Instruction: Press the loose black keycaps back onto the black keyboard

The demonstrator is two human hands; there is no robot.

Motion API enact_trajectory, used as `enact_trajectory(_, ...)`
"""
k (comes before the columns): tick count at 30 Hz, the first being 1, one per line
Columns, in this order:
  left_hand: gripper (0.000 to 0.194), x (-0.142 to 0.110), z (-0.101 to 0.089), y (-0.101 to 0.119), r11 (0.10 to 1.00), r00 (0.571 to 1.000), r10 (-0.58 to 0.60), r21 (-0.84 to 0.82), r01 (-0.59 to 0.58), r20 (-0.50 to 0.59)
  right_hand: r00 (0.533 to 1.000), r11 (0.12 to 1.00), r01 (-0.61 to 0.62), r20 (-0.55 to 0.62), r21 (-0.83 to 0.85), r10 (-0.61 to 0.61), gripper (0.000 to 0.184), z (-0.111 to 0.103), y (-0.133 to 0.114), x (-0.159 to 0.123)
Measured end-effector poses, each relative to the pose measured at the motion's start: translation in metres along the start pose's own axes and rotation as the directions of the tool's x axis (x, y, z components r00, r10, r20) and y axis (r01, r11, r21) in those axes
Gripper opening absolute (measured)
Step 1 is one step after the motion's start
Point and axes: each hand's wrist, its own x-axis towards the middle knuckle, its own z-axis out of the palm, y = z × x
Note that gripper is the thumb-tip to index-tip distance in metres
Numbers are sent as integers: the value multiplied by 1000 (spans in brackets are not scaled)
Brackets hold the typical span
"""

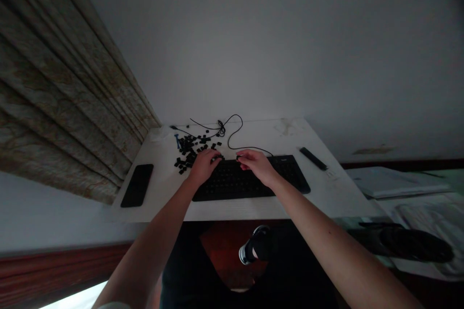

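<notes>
A white desk [250,212] carries a black keyboard [232,184] near its front edge, a phone [137,185] by the left edge and a coiled cable [232,134] behind. Loose keycaps [190,152] lie heaped toward the back left, within easy reach of the left hand [203,166], curled over the keyboard's top edge. The right hand [255,166] seems to pinch something small, though shadow hides it
</notes>
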Motion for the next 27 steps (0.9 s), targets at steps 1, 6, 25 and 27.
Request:
enact_trajectory(1, 17, -4, -1, 5, 1000, 1000, 12, -4, -12, -5, 1000, 1000, 3, -3, 14, -3, 29, 0, 0, -4)
enact_trajectory(6, 21, -16, -4, 16, 1000, 999, 2, 1, -2, -37, 999, 1000, -19, -42, 11, 19, 26, 1, 3, -15)
enact_trajectory(25, 13, -32, -10, 27, 977, 988, -52, -213, 19, -148, 998, 997, -13, -64, 79, 18, 26, 5, 3, -20)
enact_trajectory(27, 14, -33, -10, 28, 977, 984, -66, -212, 30, -167, 998, 998, -6, -65, 69, 11, 25, 6, 3, -20)
